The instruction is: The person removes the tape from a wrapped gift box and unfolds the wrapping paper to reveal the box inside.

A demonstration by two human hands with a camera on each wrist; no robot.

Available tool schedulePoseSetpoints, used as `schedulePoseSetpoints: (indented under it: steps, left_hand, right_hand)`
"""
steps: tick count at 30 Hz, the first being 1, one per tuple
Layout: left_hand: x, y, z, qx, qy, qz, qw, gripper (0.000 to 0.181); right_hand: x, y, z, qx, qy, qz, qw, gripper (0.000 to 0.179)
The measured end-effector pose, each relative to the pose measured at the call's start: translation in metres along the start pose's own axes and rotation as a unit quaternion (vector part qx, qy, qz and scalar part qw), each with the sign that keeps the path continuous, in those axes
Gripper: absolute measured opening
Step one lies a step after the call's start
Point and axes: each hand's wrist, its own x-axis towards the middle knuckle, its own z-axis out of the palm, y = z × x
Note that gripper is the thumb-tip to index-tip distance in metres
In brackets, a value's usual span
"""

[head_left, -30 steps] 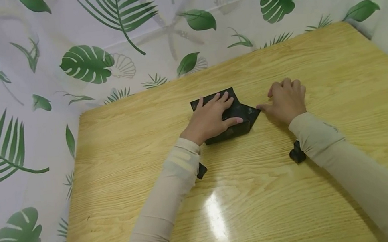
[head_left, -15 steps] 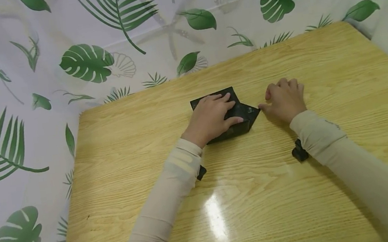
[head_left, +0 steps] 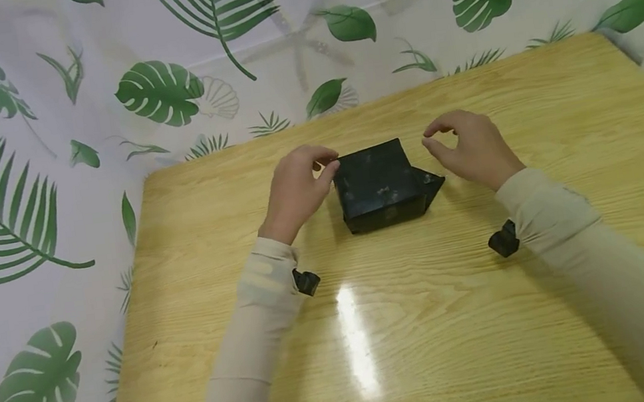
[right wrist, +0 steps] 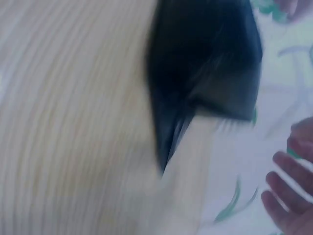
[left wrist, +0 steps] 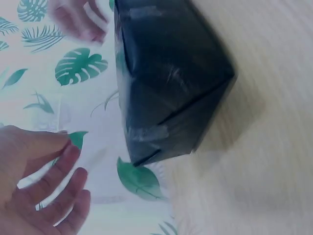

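Trouble: left hand (head_left: 298, 190) and right hand (head_left: 474, 149) hang loose, so the wrapped black box (head_left: 376, 181) might pop its black triangular flap (head_left: 431, 184).

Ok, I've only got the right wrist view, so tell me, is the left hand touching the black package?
Observer: No, the left wrist view shows a gap between the left hand and the black package.
Operator: My view cuts off its left end. Is there any tape there?
Observer: The left wrist view shows a pale strip near that end, and it looks like tape.
Operator: Is anything else black in sight?
Observer: Yes, the head view shows a small black device by the cuff of each beige sleeve.
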Motion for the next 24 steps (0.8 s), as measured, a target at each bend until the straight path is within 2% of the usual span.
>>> schedulePoseSetpoints:
  steps: [3,6,10,13,16,21,24]
  left_hand:
    - [-0.002,0.000,0.003,-0.007,-0.032,-0.007,0.9994,0.024]
    - [-0.002,0.001,0.006,-0.004,-0.048,-0.014,0.9987,0.022]
    - [-0.003,-0.003,0.008,-0.008,-0.067,-0.032,0.9972,0.023]
    - [-0.003,-0.006,0.012,-0.014,-0.079,-0.043,0.9958,0.023]
    - [-0.002,-0.006,0.019,-0.019,-0.065,-0.071,0.9952,0.023]
    - [-0.001,0.000,0.031,0.009,-0.033,-0.134,0.9903,0.031]
    - [-0.001,0.003,0.035,0.031,-0.016,-0.146,0.9887,0.030]
  right_hand:
    - [0.003,-0.016,0.008,-0.001,-0.027,-0.056,0.9981,0.028]
    - [0.005,-0.026,0.019,-0.019,-0.063,-0.099,0.9929,0.030]
    - [0.004,-0.030,0.029,-0.053,-0.095,-0.127,0.9859,0.032]
    - [0.004,-0.029,0.032,-0.079,-0.104,-0.139,0.9816,0.033]
    - [0.003,-0.028,0.034,-0.103,-0.103,-0.150,0.9779,0.033]
    - [0.001,-0.028,0.036,-0.125,-0.089,-0.172,0.9731,0.032]
    - [0.001,-0.028,0.037,-0.130,-0.082,-0.185,0.9707,0.032]
